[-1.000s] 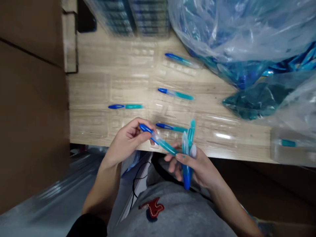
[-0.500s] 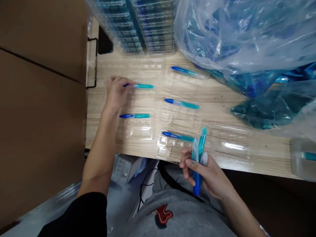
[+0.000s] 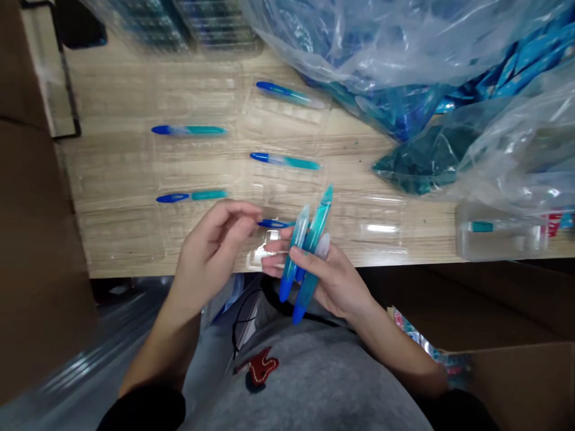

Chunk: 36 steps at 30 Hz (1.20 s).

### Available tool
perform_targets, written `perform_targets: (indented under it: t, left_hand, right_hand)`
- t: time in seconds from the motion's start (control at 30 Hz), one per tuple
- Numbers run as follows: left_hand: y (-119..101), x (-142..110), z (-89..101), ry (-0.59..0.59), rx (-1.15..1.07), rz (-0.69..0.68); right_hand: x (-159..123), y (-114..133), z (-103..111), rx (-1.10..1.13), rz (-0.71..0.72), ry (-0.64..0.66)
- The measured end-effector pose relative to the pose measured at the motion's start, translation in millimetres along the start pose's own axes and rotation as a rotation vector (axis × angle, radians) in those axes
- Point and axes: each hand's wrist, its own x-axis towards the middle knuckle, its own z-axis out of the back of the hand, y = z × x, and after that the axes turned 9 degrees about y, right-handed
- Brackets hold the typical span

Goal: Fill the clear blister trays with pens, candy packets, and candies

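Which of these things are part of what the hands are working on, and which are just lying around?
Part of the work:
right hand holding two blue-and-teal pens
left hand beside a pen on a clear plastic tray
other pens on the wooden table

Just lying around:
plastic bag
stacked trays
cardboard box

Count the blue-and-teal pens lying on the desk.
5: a pen top centre, a pen below it, two pens at left, one pen by the left hand. Bags may hide more.
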Motion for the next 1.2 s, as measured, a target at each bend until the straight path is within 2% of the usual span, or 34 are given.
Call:
perform_targets:
  t: [0.07,0.17,0.27,0.37,0.43,0.5,0.57,0.63,0.73,0.8,0.9,1.03,1.2]
  left_hand:
    - [-7,-16,-8.0,-0.016,0.025,-0.015]
    - [-8,-29,-17.2,0.142,0.007,0.017]
    - [-8,-30,-21.5,0.189,-0.103,0.102]
    - [-11,-26,-16.4,0.267,-0.285,0.166]
    - [-5,-19,-6.6,0.305,-0.32,0.172]
    - [12,-1,10.6,0.218,-0.213,0.14]
    - [39,32,37.9,-0.006,-0.003,0.084]
    - [67,79,73.7,-0.303,0.216,0.046]
    - [97,156,124.7,-0.443,0.332,0.073]
    - [108,196,143.9,-0.434,0.382,0.09]
    - [119,227,148.7,-0.369,0.436,0.097]
    - [126,235,140.4,-0.326,0.494,0.119]
    - [123,241,135.3,-0.286,0.568,0.172]
  right_hand:
    - [2,1,-1,0.017,0.047,-0.026]
    - [4,1,-2,0.014,0.103,-0.034]
    - [3,2,-3,-0.039,0.137,-0.03]
    - [0,5,-5,-0.085,0.137,-0.029]
    - [-2,9,-4,-0.086,0.152,-0.045]
    - [-4,13,0,-0.079,0.167,-0.086]
    - [-5,15,5,-0.092,0.146,-0.127]
    - [-7,16,10,-0.127,0.107,-0.159]
    - [-11,16,14,-0.156,0.047,-0.186]
    - [-14,14,16,-0.153,0.002,-0.183]
    - [-15,13,19,-0.157,-0.033,-0.165]
    - [-12,14,20,-0.163,-0.005,-0.164]
    - [-8,13,20,-0.174,-0.014,-0.145]
